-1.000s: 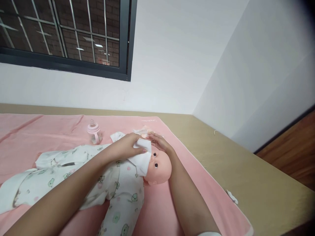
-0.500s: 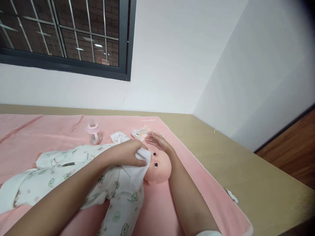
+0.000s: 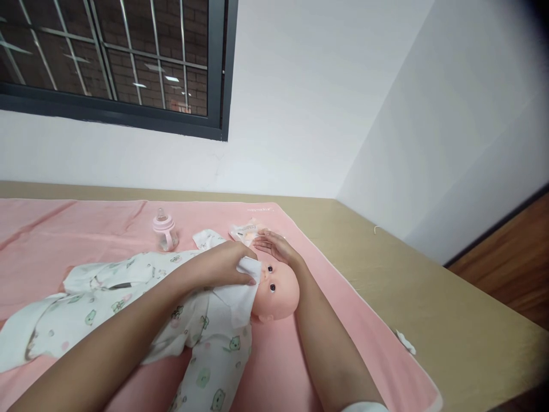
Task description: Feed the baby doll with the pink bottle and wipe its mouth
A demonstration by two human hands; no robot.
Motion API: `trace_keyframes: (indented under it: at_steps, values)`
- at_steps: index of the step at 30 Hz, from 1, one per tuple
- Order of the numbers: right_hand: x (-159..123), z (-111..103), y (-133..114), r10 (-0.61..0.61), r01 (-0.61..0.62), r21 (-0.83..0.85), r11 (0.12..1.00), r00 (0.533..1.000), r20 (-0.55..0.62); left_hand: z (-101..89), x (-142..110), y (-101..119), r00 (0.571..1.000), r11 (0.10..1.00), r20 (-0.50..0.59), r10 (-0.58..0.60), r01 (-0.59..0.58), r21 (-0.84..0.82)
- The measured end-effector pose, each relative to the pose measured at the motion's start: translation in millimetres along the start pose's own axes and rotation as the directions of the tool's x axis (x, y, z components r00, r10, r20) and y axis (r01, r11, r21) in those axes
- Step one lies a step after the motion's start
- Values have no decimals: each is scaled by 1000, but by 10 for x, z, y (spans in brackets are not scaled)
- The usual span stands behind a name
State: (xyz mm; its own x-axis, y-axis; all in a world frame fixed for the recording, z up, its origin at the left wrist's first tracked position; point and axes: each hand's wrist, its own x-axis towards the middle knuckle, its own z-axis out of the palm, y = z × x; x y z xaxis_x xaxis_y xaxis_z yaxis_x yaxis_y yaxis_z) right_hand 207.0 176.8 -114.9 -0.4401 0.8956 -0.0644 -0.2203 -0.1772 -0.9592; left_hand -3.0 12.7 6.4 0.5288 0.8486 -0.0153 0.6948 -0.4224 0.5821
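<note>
A baby doll (image 3: 281, 292) lies on its back on a pink mat (image 3: 274, 366), its head toward the right. It wears a white suit (image 3: 218, 355) printed with green animals. My left hand (image 3: 229, 264) pinches a white cloth (image 3: 242, 297) at the doll's mouth and chin; the cloth hangs over the neck and upper chest. Beyond the doll's head, my right hand (image 3: 274, 246) is stretched out with its fingers extended, the wrist beside the crown. Near those fingertips sits a white and orange wipes packet (image 3: 244, 232).
A baby bottle (image 3: 165, 232) with a pink collar and handle stands on the mat behind the doll. A crumpled white scrap (image 3: 405, 342) lies at the mat's right edge on the wooden surface (image 3: 373, 274). A wall and a barred window (image 3: 128, 57) rise behind.
My left hand has shifted the cloth very slightly at the doll's mouth, and its upper edge looks more folded. My right hand stays where it was.
</note>
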Motion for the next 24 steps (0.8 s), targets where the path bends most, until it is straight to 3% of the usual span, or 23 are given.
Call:
trace_keyframes:
  at_steps: [11,24]
  values:
    - [78,-69,62,2,-2,10,1000,1000,-12,-50,-16,-25,997,1000,-71,-9,8,-9]
    - [93,-92,80,0,0,5,1000,1000,-8,24,68,-140,986,998,-155,53,-58,-25]
